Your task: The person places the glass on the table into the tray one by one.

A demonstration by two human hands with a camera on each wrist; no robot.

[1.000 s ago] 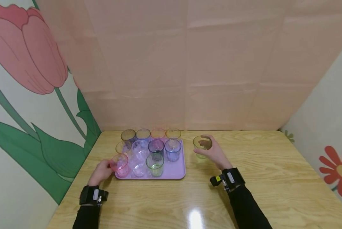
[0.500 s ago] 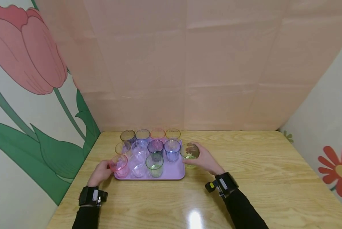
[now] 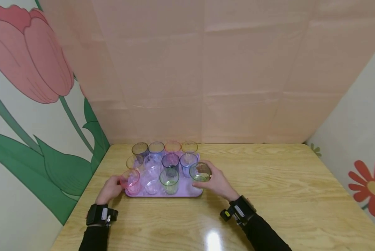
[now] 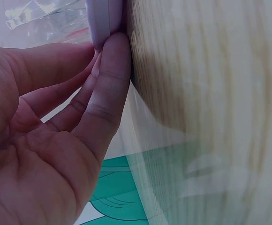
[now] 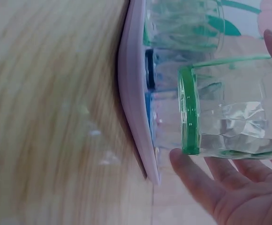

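In the head view my right hand (image 3: 218, 182) grips a green-tinted glass tumbler (image 3: 200, 172) by its sides, over the right front part of a lilac tray (image 3: 185, 191). The right wrist view shows this tumbler's thick green base (image 5: 189, 110) apart from the tray surface, with the fingers (image 5: 197, 180) along one side. My left hand (image 3: 109, 190) is at the tray's front left corner, beside a pink tumbler (image 3: 132, 184). In the left wrist view, thumb and fingers (image 4: 109, 84) pinch the tray's rim (image 4: 104, 16).
Several tinted and colourless tumblers stand in rows on the tray, among them another green one (image 3: 170, 184) at the front and a blue one (image 3: 188, 165) behind the held tumbler. The wooden table (image 3: 269, 181) meets a pinkish sheet (image 3: 237, 87) at the back.
My right hand has carried the green tumbler leftward and toward the front, from over the table right of the tray to over the tray's right side. The left hand stays at the tray corner.
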